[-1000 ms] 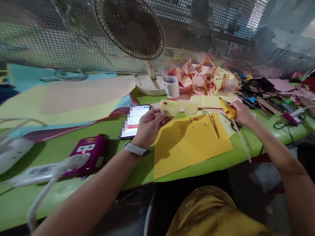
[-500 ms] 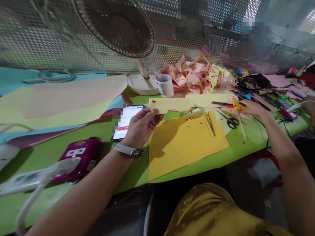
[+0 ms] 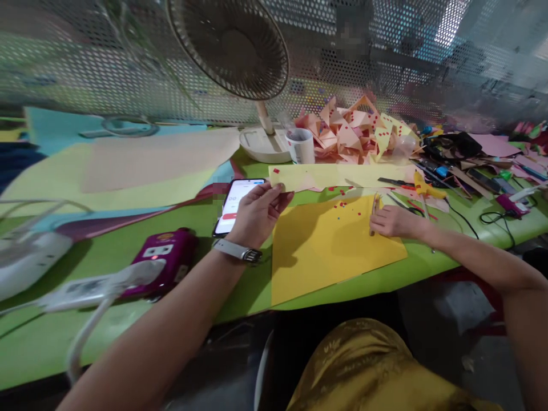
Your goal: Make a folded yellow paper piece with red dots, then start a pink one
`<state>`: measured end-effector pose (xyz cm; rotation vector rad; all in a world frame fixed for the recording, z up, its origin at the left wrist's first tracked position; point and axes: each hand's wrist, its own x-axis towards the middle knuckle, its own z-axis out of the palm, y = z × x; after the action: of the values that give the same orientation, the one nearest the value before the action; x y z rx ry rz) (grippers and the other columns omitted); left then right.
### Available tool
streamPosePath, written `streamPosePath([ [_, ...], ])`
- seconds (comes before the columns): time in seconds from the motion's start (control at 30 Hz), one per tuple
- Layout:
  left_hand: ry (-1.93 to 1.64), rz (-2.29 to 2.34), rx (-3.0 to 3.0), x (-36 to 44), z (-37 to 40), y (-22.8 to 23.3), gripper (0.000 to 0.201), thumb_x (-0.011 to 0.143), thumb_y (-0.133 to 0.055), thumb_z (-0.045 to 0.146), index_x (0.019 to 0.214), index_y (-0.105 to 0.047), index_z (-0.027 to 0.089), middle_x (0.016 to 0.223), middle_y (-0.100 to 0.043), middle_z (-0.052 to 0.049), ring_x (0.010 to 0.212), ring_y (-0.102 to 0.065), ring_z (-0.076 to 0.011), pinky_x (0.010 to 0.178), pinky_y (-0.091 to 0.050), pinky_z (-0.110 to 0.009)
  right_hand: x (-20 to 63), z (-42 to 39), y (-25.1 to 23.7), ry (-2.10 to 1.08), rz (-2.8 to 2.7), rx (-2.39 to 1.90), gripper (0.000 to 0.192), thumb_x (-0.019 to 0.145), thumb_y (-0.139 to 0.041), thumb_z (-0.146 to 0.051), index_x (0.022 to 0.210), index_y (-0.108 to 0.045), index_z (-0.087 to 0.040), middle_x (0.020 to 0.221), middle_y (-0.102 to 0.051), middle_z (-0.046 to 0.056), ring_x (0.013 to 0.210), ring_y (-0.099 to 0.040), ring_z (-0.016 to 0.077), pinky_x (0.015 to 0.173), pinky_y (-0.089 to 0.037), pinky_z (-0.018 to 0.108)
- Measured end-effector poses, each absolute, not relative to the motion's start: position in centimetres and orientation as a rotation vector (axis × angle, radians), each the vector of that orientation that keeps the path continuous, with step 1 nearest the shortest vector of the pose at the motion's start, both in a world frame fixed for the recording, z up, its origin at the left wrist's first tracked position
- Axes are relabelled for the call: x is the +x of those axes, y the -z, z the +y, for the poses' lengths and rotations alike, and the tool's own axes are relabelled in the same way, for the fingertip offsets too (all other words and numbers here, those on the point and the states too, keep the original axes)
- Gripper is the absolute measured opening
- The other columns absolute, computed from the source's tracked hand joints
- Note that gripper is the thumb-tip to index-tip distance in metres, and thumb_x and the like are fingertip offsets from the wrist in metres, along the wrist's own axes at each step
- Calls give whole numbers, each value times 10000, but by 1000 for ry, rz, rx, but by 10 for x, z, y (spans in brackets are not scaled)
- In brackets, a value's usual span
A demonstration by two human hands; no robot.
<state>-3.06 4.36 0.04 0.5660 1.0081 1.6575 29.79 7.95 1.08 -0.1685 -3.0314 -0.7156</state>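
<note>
My left hand (image 3: pixel 260 208), a watch on its wrist, pinches the lower left part of a long pale yellow paper strip (image 3: pixel 317 176). A small red piece (image 3: pixel 276 170) is on the strip's left end. My right hand (image 3: pixel 391 221) has its fingers closed on tweezers (image 3: pixel 375 204), over the right side of a yellow sheet (image 3: pixel 325 251). Tiny red bits (image 3: pixel 341 204) are scattered on that sheet's upper part. Behind my right hand are scissors (image 3: pixel 406 206), partly hidden, and a yellow glue gun (image 3: pixel 423 185). A phone (image 3: pixel 229 206) lies partly behind my left hand.
A fan (image 3: pixel 261 149) and a white cup (image 3: pixel 301 145) stand at the back, beside a heap of folded peach paper pieces (image 3: pixel 346 134). To the left are a purple power socket (image 3: pixel 165 257) with plugs and large paper sheets (image 3: pixel 149 162). Tools and scraps clutter the right.
My right hand has let go of the glue gun, come left and closed on the tweezers. My left hand still holds the strip. The whole view has shifted slightly.
</note>
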Motion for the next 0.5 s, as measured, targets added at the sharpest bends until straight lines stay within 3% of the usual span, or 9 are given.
streamPosePath([
  [0.2, -1711, 952, 499, -32, 44, -4, 198, 721, -783, 70, 703, -624, 187, 682, -706, 58, 685, -680, -68, 834, -606, -246, 294, 91, -32, 198, -2473, -740, 148, 957, -494, -234, 894, -624, -200, 886, -704, 69, 800, -641, 185, 729, -503, 328],
  [0.33, -1728, 943, 513, -32, 45, -2, 197, 741, -752, 51, 696, -626, 195, 703, -702, 40, 670, -690, -75, 813, -619, -220, 275, 99, -35, -255, -2076, -1058, 129, 887, -550, -339, 854, -577, -217, 804, -662, 27, 692, -627, 159, 687, -521, 302],
  [0.5, -1735, 928, 506, -34, 47, 2, 196, 754, -737, 44, 699, -631, 199, 706, -697, 31, 685, -692, -80, 808, -624, -216, 270, 112, -31, -290, -2157, -1236, 134, 766, -590, -299, 691, -604, -189, 795, -680, 55, 674, -608, 167, 655, -475, 292],
])
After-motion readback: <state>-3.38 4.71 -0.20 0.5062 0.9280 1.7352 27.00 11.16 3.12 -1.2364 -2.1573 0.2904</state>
